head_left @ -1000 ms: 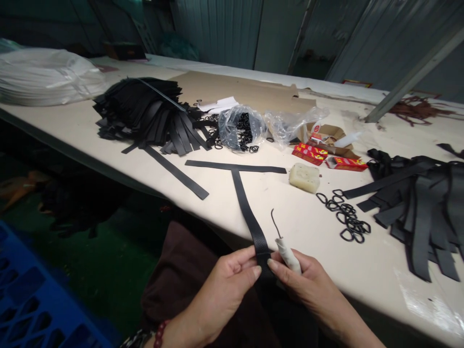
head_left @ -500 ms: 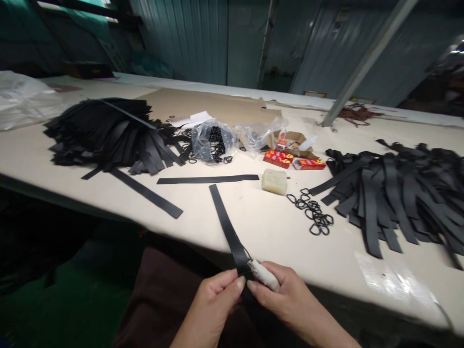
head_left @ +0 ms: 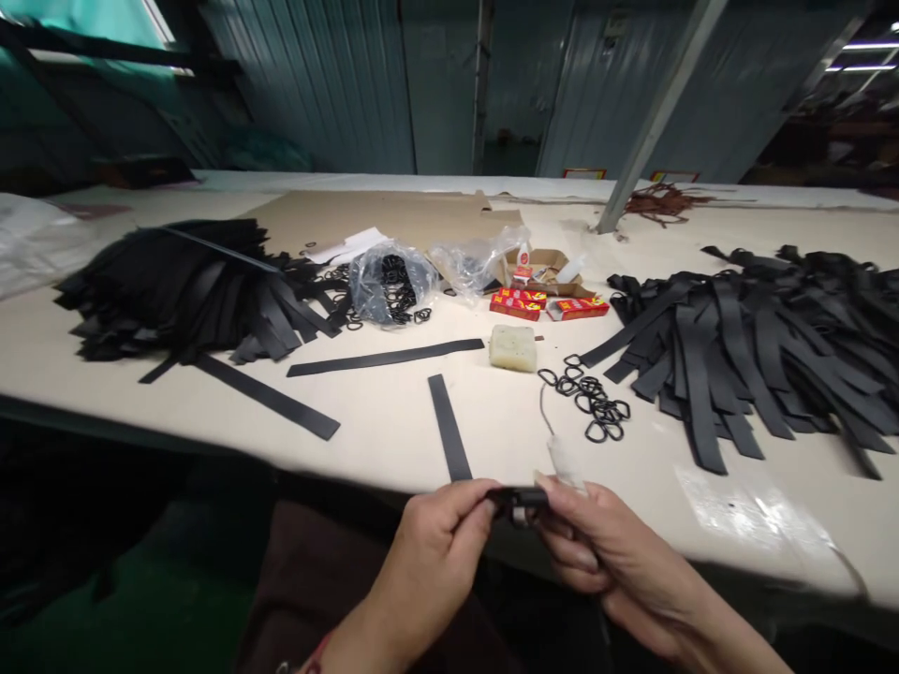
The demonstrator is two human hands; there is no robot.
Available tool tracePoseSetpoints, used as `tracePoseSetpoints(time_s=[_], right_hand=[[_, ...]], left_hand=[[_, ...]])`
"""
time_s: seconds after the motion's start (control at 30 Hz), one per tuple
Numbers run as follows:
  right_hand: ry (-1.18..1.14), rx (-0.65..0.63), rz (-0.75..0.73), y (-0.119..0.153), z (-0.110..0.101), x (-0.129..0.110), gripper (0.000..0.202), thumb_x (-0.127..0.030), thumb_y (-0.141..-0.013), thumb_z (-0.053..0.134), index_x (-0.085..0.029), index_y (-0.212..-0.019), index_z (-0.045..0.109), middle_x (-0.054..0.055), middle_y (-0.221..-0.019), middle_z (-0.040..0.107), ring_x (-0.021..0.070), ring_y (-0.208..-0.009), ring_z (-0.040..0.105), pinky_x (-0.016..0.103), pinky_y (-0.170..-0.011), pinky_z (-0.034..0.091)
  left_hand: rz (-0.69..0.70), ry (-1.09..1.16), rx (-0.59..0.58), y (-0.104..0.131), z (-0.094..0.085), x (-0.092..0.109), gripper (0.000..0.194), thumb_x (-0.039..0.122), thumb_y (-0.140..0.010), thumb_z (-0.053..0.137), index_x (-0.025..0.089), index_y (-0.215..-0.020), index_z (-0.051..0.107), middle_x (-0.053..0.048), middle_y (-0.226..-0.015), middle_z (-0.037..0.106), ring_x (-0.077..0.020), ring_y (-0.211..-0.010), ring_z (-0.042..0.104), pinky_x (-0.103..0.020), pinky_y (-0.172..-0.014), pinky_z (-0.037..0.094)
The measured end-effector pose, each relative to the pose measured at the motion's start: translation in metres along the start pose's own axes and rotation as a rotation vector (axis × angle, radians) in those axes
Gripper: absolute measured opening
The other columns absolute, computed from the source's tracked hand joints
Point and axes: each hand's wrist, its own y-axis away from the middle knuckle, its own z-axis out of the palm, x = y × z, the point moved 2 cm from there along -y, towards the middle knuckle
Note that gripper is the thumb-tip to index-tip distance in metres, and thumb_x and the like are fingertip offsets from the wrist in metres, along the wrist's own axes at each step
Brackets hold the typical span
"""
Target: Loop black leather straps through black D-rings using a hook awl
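Both hands are meeting at the near edge of the table (head_left: pixel 393 440), just in front of the person's body. The left hand (head_left: pixel 435 534) is pinching the near end of a black strap (head_left: pixel 449 440) between thumb and forefinger, the fingers closed tight on it. The right hand (head_left: pixel 604 552) is also closed on the same folded end, from the other side, so the two thumbs are almost touching over it. In the right hand a hooked tool (head_left: pixel 558 449) with a white wrapped handle is also sitting, its thin wire pointing up and away over the table.

The strap is running with its long axis away from the person, its far end lying flat on the table, its near end bent sideways between the two hands. Something small and dark is sitting at the fold; I cannot tell if it is a ring.

The loose black rings (head_left: pixel 590 398) are lying beyond the right hand, which is the nearer one to them. A pale block (head_left: pixel 512 348) is sitting a little farther. One pile of black straps (head_left: pixel 189 290) is lying far left, another strap pile (head_left: pixel 765 337) far right.
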Motion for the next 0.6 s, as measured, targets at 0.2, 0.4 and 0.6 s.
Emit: tracePoseSetpoints(time_s=[0.2,0.4,0.6], right_hand=[[0.225,0.147,-0.202,-0.006,0.011,-0.011,0.039,-0.049,-0.07,0.065,-0.014,-0.086,0.059,-0.01,-0.046,0.031,0.0053,-0.043,0.019,0.021,-0.041,0.013],[0.333,0.127,-0.266,-0.012,0.024,-0.011,0.037,-0.049,-0.07,0.064,-0.014,-0.078,0.058,-0.001,-0.056,0.055,0.0066,-0.043,0.033,0.022,-0.041,0.019],[0.517,0.188,-0.445,-0.003,0.017,-0.005,0.018,-0.03,-0.075,0.053,-0.018,-0.063,0.046,-0.003,-0.056,0.047,0.0128,-0.056,0.046,0.024,-0.054,0.038]], left_hand=[[-0.236,0.431,-0.052,-0.007,-0.009,0.01,0.027,0.03,-0.083,0.051,0.011,-0.074,0.069,-0.006,-0.069,0.07,-0.0175,-0.07,0.06,-0.028,-0.071,0.044],[-0.235,0.563,-0.094,-0.006,-0.008,0.012,0.026,0.03,-0.083,0.052,0.011,-0.077,0.069,-0.006,-0.066,0.068,-0.0161,-0.064,0.059,-0.028,-0.069,0.044],[-0.218,0.327,-0.118,-0.001,0.009,0.0,0.03,0.04,-0.076,0.057,0.015,-0.064,0.068,-0.001,-0.059,0.064,-0.0158,-0.06,0.054,-0.022,-0.057,0.041]])
